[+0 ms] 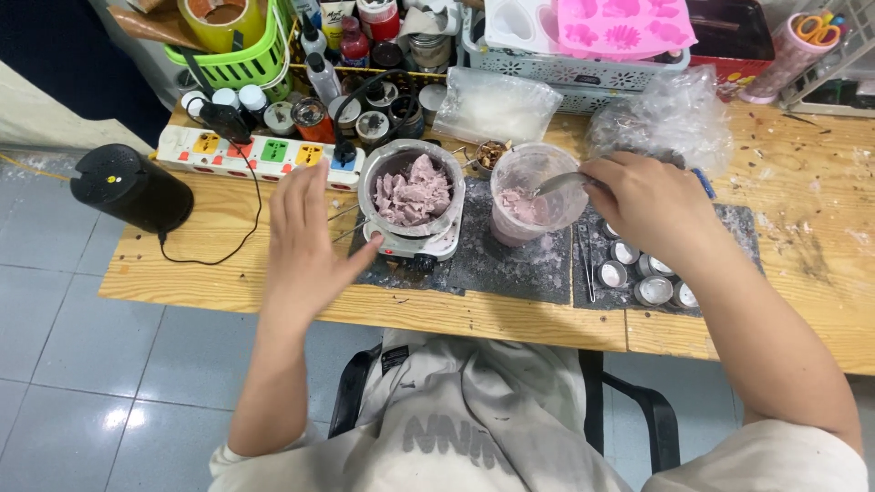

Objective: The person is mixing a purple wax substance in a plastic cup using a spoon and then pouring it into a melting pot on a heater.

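Pinkish wax chunks fill the metal pot (412, 189) just right of our open, empty left hand (308, 239), while our right hand (649, 202) grips a spoon (563, 183) whose long axis points left into the translucent cup (533, 193) on the tabletop (219, 264).

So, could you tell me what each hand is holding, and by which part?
The right hand holds a metal spoon by its handle end, bowl inside the plastic cup. The left hand is open, holding nothing.
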